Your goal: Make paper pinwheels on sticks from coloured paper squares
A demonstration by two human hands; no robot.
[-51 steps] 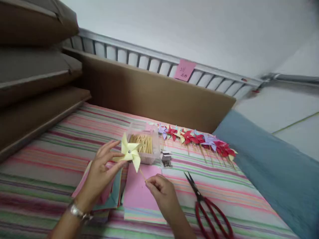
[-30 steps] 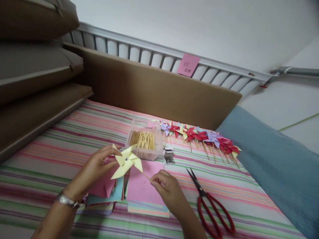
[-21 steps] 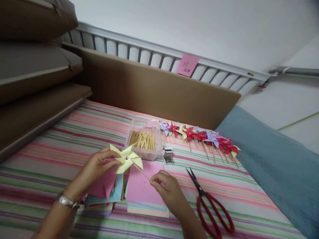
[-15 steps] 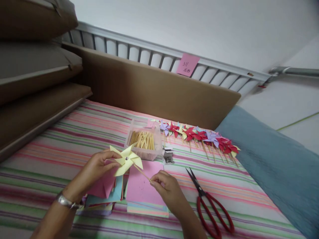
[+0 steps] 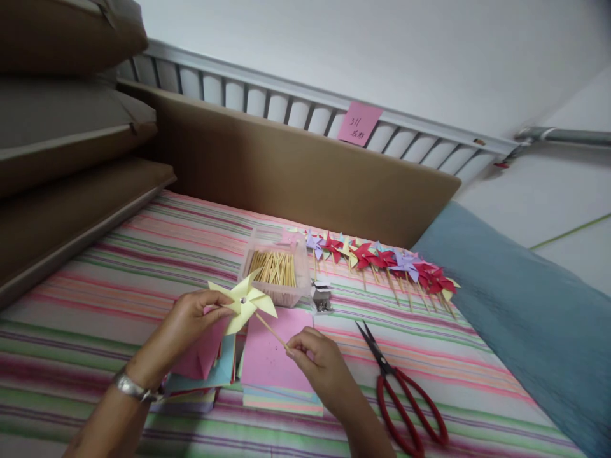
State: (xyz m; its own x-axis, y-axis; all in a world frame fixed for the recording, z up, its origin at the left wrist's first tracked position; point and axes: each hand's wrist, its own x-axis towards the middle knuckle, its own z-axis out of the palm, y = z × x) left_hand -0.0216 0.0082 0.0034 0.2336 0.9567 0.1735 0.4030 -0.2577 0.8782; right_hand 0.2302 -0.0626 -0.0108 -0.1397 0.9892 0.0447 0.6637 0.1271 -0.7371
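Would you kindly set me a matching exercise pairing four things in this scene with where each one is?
1. yellow paper pinwheel
2. red-handled metal scissors
3. clear plastic box of sticks
4. pink paper note

A. on the white railing
B. on striped cloth beside right hand
C. held by left hand and right hand
D. just behind the pinwheel

Pairs: 1-C, 2-B, 3-D, 4-A

The left hand (image 5: 184,323) pinches a yellow pinwheel (image 5: 242,299); the right hand (image 5: 319,362) holds its stick (image 5: 270,329).
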